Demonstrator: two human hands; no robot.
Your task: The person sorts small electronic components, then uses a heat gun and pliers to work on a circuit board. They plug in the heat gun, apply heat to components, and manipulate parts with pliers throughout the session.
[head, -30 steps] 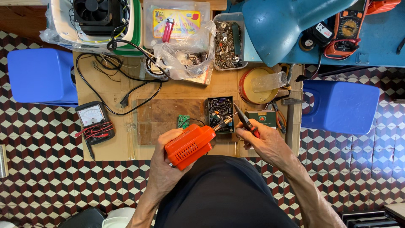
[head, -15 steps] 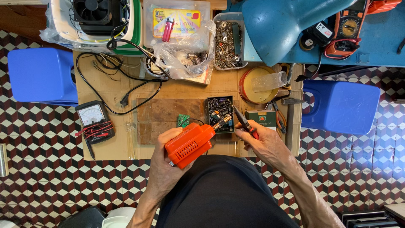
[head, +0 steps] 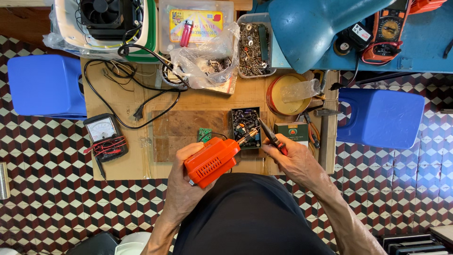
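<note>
The head camera looked straight down on a low wooden worktable (head: 118, 101) standing on a red, white and black cube-patterned tile floor (head: 42, 198). The left hand (head: 181, 177) was closed firmly around the grip of an orange plastic soldering gun (head: 212, 160), whose metal tip pointed up and to the right and reached the lower right corner of a small black circuit board crowded with components (head: 244, 126). The right hand (head: 295, 158) was curled shut around the red handles of a pair of slim needle-nose pliers (head: 271, 136), their dark nose angled up and to the left, ending just beside the board's right edge, close to the gun's tip. Whether the nose touched the board could not be told.

The board lay near the middle of the table, at the right end of a darker worn wooden slab (head: 188, 125). A small green circuit board (head: 205, 135) sat just left of it, near the gun's body. Right of the pliers stood a small green and white box (head: 291, 132).

Farther left lay a black analogue multimeter with red leads (head: 104, 137), and a black power cable (head: 137, 106) looped across the tabletop. At the back sat a clear tub of screws and metal parts (head: 252, 45), a crumpled clear plastic bag (head: 207, 61) and a round red-rimmed tin (head: 283, 92). Blue plastic stools (head: 45, 85) flanked the table on both sides.
</note>
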